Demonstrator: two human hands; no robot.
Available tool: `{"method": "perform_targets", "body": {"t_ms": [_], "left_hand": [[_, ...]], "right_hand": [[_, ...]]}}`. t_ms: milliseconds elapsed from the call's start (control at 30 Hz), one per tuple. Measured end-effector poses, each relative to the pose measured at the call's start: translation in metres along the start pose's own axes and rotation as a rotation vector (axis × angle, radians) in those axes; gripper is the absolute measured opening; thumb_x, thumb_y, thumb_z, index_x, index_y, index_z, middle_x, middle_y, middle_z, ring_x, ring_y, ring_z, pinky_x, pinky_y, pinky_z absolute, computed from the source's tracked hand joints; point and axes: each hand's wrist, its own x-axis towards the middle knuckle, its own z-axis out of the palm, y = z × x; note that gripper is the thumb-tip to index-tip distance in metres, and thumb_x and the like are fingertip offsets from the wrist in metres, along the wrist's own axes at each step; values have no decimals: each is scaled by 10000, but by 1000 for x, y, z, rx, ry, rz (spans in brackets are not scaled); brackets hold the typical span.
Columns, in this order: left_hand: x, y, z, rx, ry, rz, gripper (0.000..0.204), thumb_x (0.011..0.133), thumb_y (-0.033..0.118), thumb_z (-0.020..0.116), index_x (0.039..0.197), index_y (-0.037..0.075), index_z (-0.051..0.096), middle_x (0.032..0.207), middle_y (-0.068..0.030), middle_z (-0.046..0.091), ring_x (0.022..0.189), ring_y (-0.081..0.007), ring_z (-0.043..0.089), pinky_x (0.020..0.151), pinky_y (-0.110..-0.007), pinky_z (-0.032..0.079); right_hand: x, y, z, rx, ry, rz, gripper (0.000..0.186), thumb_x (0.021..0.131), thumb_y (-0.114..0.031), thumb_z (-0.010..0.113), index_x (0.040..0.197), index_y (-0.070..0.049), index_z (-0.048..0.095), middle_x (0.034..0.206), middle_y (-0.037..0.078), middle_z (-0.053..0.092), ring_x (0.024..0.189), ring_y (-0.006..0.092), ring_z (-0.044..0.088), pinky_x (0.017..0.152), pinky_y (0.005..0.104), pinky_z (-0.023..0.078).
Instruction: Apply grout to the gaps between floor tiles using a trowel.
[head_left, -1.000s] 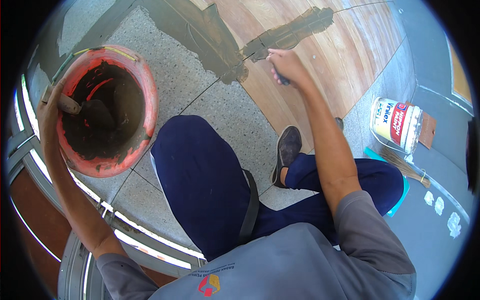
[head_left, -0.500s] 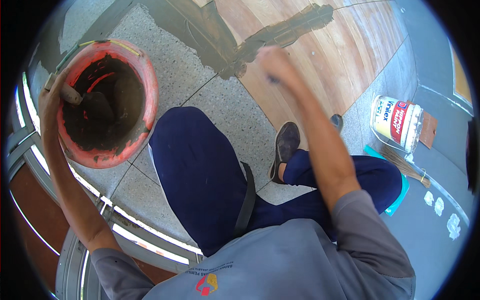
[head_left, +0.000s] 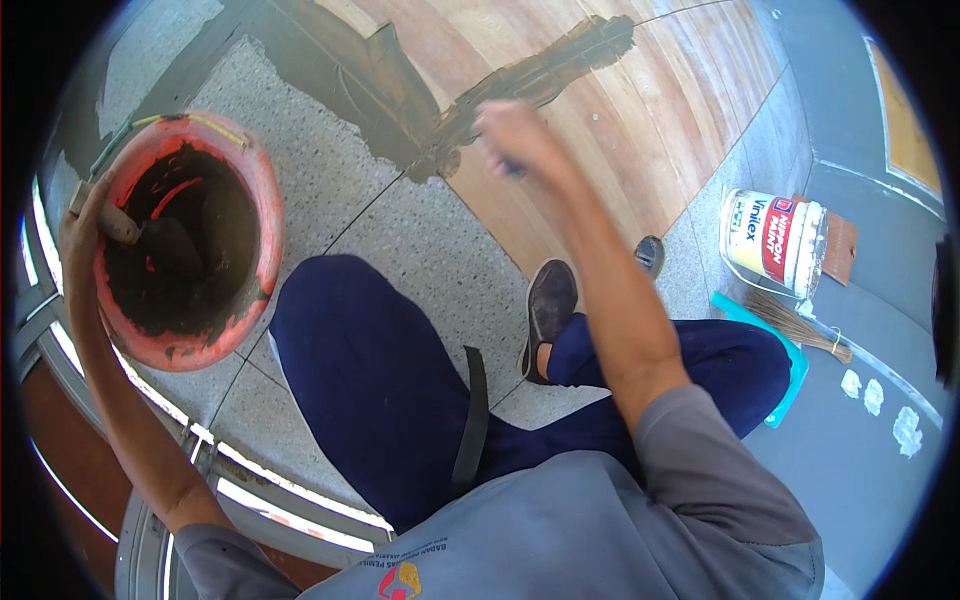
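A round red bucket (head_left: 268, 235) smeared with grey mortar stands at my left. My left hand (head_left: 82, 225) is closed over its left rim, around the wooden handle of a trowel (head_left: 122, 226). The trowel's blade dips into the dark mortar inside. My right hand (head_left: 520, 140), blurred, hovers over wood-look floor tiles (head_left: 640, 130) beside a strip of wet grey mortar (head_left: 560, 62). Its fingers are curled, and a small dark thing shows at them that I cannot make out.
A white paint pail (head_left: 770, 235) stands at the right near the wall, with a brown tile piece (head_left: 840, 252) behind it. A stick broom (head_left: 795, 325) lies by a teal dustpan (head_left: 797, 385). Metal railing (head_left: 150, 540) runs at lower left. My shoe (head_left: 550, 305) rests on speckled tiles.
The whole view has shifted, so the scene sits lower and further left. My left hand keeps its place on the trowel and rim; my right hand stays over nearly the same floor spot.
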Motion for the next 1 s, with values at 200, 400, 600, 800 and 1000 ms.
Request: {"method": "perform_targets", "body": {"t_ms": [200, 400, 600, 800, 1000], "left_hand": [[-2, -10, 0, 45, 59, 57, 449, 916, 437, 707, 1136, 46, 732, 1032, -59, 693, 945, -153, 636, 881, -304, 478], [-6, -8, 0, -45, 69, -47, 433, 904, 466, 712, 1078, 71, 733, 954, -42, 665, 878, -147, 620, 838, -307, 479], [-8, 2, 2, -64, 8, -52, 424, 900, 445, 724, 1069, 56, 733, 969, -55, 674, 872, -142, 619, 808, -290, 479], [-9, 0, 5, -16, 70, -8, 433, 896, 438, 734, 1083, 48, 740, 972, -59, 681, 880, -142, 624, 813, -286, 482], [-12, 5, 7, 14, 68, -39, 446, 887, 448, 740, 1087, 49, 746, 953, -60, 681, 874, -143, 626, 817, -295, 481]], "right_hand": [[112, 14, -177, -825, 478, -334, 328, 916, -234, 478, 793, 2, 670, 698, 209, 688, 540, 282, 686, 555, 424, 571], [89, 34, -32, -408, 292, 61, 304, 943, -140, 500, 1103, 92, 614, 1113, 301, 680, 958, 404, 703, 809, 485, 569], [-13, 0, 98, -441, 112, -104, 281, 935, -117, 496, 1068, 66, 665, 1076, 292, 695, 1025, 414, 693, 898, 509, 549], [56, -23, -111, -403, 173, 158, 251, 879, -127, 543, 709, 28, 644, 666, 190, 657, 531, 276, 665, 468, 425, 544], [74, 6, -79, -275, 150, 229, 258, 873, -114, 538, 643, -12, 594, 617, 177, 616, 497, 238, 620, 432, 441, 517]]}}
